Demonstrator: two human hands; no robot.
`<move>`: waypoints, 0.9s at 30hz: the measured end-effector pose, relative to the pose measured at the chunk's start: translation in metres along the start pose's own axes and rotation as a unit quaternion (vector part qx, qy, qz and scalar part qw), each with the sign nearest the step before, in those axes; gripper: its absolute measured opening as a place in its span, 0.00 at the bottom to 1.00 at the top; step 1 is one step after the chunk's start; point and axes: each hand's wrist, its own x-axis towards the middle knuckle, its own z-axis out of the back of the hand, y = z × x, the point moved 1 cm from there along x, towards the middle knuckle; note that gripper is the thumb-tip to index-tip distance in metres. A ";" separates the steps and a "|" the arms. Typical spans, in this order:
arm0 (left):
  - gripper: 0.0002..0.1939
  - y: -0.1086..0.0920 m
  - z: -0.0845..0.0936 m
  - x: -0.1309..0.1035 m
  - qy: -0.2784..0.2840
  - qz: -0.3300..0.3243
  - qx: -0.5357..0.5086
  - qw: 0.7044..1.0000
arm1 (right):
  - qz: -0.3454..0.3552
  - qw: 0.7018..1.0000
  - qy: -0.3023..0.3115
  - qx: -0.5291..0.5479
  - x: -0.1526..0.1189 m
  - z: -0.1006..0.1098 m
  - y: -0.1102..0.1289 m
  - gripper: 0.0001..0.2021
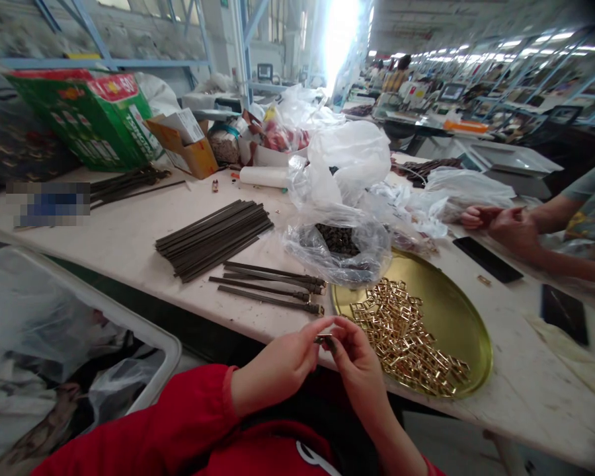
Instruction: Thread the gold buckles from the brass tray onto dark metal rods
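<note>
My left hand (pixel 281 365) and my right hand (pixel 361 363) meet at the table's front edge, fingertips pinched together. Between them is a small gold buckle (pixel 326 340) with something dark at it; my fingers partly hide it. Just beyond my hands lie several dark straps (pixel 265 299) with gold buckles at their right ends. A larger stack of plain dark straps (pixel 213 239) is farther back on the left. Beside my right hand, a round gold tray (pixel 469 314) bears a heap of gold buckles (pixel 411 337).
An open plastic bag (pixel 297 248) of small dark pieces stands behind the tray. Across the right side, a co-worker's hands (pixel 510 228) are near a black phone (pixel 486 259). At left are a white bin (pixel 171 360), a green box (pixel 94 125) and an opened carton (pixel 188 149).
</note>
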 end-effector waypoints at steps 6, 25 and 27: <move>0.22 0.004 0.008 0.011 0.055 -0.047 0.000 0.997 | -0.067 0.996 0.016 0.051 0.012 0.001 -0.004 0.21; 0.09 0.032 0.025 0.061 0.029 0.124 -0.245 0.961 | 0.109 0.849 -0.005 -0.516 0.223 0.029 0.022 0.05; 0.08 0.034 0.027 0.063 0.022 0.131 -0.242 0.961 | 0.101 0.851 -0.001 -0.515 0.235 0.025 0.011 0.06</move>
